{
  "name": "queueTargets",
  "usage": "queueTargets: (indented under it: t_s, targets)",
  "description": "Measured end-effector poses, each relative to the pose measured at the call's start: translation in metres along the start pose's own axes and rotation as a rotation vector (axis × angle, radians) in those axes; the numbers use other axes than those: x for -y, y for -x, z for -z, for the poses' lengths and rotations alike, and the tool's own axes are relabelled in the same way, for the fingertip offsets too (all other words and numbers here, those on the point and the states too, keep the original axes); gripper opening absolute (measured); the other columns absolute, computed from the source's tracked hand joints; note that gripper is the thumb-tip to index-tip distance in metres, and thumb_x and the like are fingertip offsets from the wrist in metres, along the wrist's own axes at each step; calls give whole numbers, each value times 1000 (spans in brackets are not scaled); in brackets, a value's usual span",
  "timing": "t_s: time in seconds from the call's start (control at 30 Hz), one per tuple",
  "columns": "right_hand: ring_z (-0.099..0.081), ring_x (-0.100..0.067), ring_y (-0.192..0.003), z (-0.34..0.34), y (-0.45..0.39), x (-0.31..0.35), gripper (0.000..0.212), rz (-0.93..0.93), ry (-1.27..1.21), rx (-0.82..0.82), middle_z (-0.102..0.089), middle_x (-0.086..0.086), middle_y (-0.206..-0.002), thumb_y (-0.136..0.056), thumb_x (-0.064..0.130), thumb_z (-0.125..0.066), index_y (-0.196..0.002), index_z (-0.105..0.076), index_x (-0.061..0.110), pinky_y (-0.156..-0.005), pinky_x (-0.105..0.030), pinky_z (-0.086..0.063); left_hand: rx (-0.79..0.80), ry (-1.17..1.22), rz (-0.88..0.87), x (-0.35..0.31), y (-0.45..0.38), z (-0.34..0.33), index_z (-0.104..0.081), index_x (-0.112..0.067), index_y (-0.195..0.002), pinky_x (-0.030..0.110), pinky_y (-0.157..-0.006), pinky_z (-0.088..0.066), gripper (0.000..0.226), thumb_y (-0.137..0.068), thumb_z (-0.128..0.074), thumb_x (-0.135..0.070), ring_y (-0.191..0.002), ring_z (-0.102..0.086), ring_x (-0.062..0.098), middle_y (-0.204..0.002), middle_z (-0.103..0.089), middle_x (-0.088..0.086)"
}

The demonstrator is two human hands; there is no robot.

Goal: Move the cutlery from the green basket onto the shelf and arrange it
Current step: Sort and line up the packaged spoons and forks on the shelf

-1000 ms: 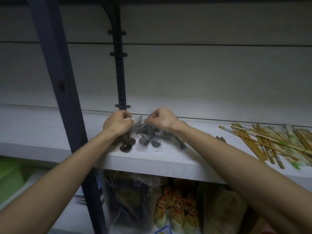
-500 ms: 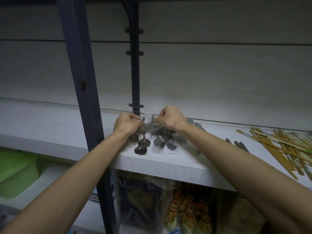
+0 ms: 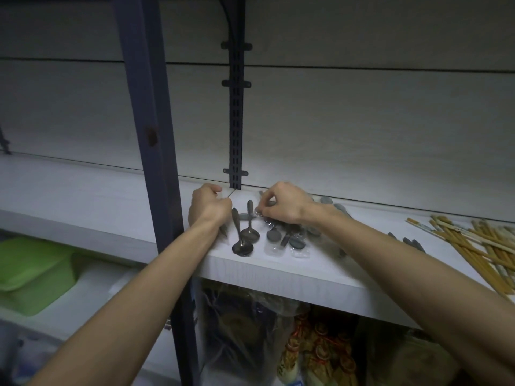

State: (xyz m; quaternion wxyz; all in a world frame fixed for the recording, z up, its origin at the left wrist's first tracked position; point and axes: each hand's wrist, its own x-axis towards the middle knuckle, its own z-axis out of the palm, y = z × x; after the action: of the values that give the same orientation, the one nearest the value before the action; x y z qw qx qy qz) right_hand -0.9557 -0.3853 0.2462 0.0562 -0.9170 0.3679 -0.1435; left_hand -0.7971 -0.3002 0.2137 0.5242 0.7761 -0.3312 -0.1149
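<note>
Two bare dark metal spoons [image 3: 245, 238] lie on the white shelf [image 3: 278, 271], bowls toward its front edge. To their right sits a cluster of spoons in clear plastic wrappers [image 3: 289, 239]. My left hand [image 3: 207, 208] rests curled at the left of the spoons, with a dark utensil tip showing under its wrist. My right hand [image 3: 284, 206] pinches the top of the wrapped spoons. The green basket [image 3: 33, 274] stands on a lower surface at the far left.
A dark blue upright post [image 3: 150, 129] stands just left of my left hand, and a slotted bracket rail [image 3: 236, 121] runs up the back wall. Wooden chopsticks [image 3: 479, 246] lie at the right. Bagged goods [image 3: 250, 338] fill the shelf below.
The view has shifted left, showing more of the green basket. My hands have drawn slightly apart, and the two bare spoons now lie exposed between them.
</note>
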Motion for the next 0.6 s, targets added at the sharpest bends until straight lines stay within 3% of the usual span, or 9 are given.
queueTargets:
  t_s: [0.1, 0.2, 0.27, 0.4, 0.6]
  targets:
    - [-64, -25, -96, 3, 4, 7, 18, 23, 104, -96, -74, 0, -98, -85, 21, -61, -91, -77, 25, -79, -32, -51, -18, -218, -103, -1, 1, 1, -63, -23, -126, 37, -92, -48, 45, -84, -57, -7, -121, -55, 26, -138, -54, 3]
    - [-63, -28, -92, 0, 9, 21, 17, 32, 88, -211, -71, -2, -89, -81, 21, -59, -88, -75, 22, -70, -30, -44, 10, -457, -278, -10, 5, 5, -71, -26, -117, 37, -96, -45, 32, -86, -65, -19, -122, -57, 25, -127, -66, 0]
    - [-64, -27, -86, -1, 9, 31, 15, -52, 40, -113, -68, 0, -82, -82, 34, -66, -82, -72, 21, -66, -29, -41, 133, -561, -271, -19, 7, 8, -71, -26, -111, 34, -91, -48, 25, -86, -69, -31, -112, -62, 24, -116, -70, -2]
    - [-60, -20, -72, -1, 5, 38, 40, -173, 62, 118, -59, 4, -69, -80, 54, -73, -67, -57, 19, -63, -29, -40, 240, -657, -200, -19, 6, 8, -70, -23, -101, 30, -73, -47, 28, -81, -75, -42, -95, -66, 24, -100, -71, -1]
    - [-46, -15, -43, 12, 10, 36, 24, -253, -135, 353, -55, 4, -46, -85, 27, -70, -66, -61, 16, -46, -22, -37, 255, -562, -128, -20, 6, 8, -72, -19, -94, 30, -73, -51, 22, -82, -77, -37, -88, -67, 22, -91, -72, 1]
